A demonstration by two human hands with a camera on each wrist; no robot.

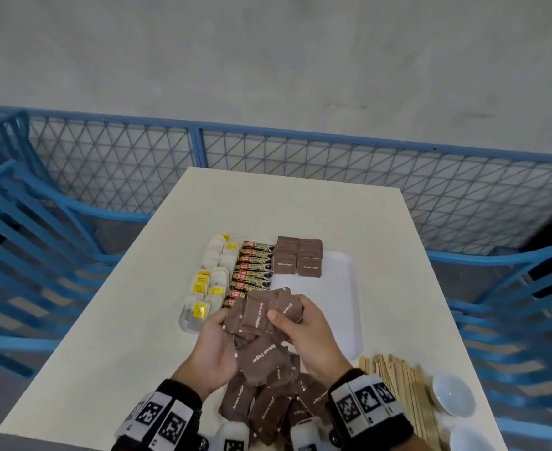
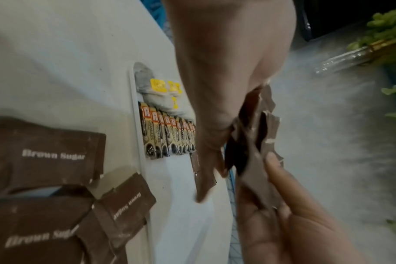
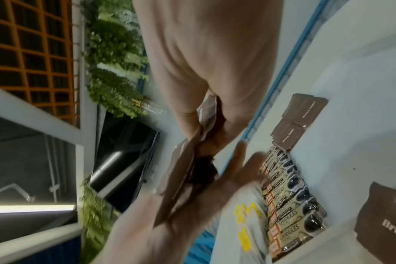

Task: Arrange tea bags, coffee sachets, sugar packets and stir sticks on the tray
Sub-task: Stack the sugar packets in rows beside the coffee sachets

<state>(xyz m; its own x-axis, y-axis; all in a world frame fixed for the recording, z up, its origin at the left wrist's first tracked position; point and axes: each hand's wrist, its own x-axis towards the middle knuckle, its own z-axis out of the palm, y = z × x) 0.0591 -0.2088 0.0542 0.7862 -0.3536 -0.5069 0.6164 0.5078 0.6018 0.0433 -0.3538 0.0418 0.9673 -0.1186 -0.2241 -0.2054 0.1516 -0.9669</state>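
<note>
- Surface (image 1: 131, 320), white and rectangular, carries everything; the landmark on it is the white tray (image 1: 346, 307), lying lengthwise away from the person.
- Tray contents, left to right across it: tea bags (image 1: 211, 281) with yellow tags along its left edge, coffee sachets (image 1: 251, 275) in a column beside them, then a small block of placed sugar packets (image 1: 299, 257) at its far end. The tray's right part and near middle are bare.
- Loose heap of brown sugar packets (image 1: 268, 408) lies off the tray's near edge, straight below the hands.
- Stir sticks (image 1: 404, 388) lie in a bundle off the tray's near right corner, long axis running toward the person, beside a white bowl (image 1: 453, 397).
- Held sugar bundle (image 1: 261, 315) hovers over the tray's near left part, just nearer than the coffee column, printed length roughly in line with the tray's long side.
- Left hand (image 1: 214, 345) cradles the bundle from beneath, fingers curled round it.
- Right hand (image 1: 307, 333) pinches the top packets, thumb pressed on the upper face; the wrist views are blurred, so how many it has separated I cannot tell.
- Bare spot next to the placed block lies ahead and slightly right of both grips; the right hand is probably the nearer one.
</note>
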